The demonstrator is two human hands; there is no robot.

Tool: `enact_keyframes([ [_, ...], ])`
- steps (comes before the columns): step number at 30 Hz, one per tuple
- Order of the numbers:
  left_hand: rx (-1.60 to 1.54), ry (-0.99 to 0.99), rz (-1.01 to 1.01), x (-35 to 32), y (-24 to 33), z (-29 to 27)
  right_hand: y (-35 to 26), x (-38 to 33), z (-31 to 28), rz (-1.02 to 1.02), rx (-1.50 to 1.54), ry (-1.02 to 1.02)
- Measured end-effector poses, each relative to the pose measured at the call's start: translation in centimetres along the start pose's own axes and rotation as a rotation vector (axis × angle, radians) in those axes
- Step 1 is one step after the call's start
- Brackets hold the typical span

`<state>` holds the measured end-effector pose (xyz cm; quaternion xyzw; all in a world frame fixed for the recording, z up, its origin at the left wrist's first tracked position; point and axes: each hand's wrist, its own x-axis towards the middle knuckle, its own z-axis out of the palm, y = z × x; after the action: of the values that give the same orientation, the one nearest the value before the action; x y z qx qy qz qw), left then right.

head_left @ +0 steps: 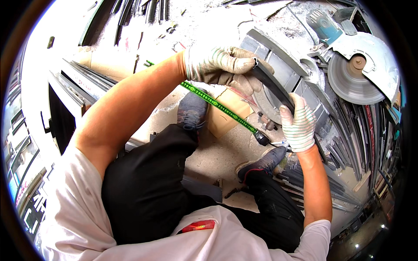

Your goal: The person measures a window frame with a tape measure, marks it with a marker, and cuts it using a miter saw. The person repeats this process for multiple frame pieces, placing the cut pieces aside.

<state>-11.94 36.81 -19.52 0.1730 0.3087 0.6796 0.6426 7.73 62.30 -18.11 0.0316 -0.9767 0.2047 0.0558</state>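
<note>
A short black profile piece (273, 83) slants between my two gloved hands, above the grey metal base (284, 69) of a cut-off saw. My left hand (226, 65) is closed around its upper left end, the thumb lying along it. At the lower right end, my right hand (299, 123) grips the piece between thumb and fingers. Both gloves are whitish knit with thin stripes, and the left one is dirty at the fingers. Below the hands runs a bright green measuring tape (222, 107) with a dark end piece (261, 138) near my right shoe.
The saw's round blade (355, 78) stands at the right under a pale guard (370, 50). Bundles of dark profiles (355, 135) lie along the right side. More profiles (82, 78) lie at the left. A piece of brown cardboard (224, 115) is on the floor between my shoes.
</note>
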Motion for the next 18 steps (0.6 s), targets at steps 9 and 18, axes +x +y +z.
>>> enact_keyframes([
  [9,0.668,0.245,-0.070,-1.3,3.7,-1.6,0.0,1.3,2.7,0.045,0.044,-0.165],
  [18,1.479,0.207,-0.345,2.4,2.1,0.4,-1.8,7.4,5.7,0.110,0.027,-0.563],
])
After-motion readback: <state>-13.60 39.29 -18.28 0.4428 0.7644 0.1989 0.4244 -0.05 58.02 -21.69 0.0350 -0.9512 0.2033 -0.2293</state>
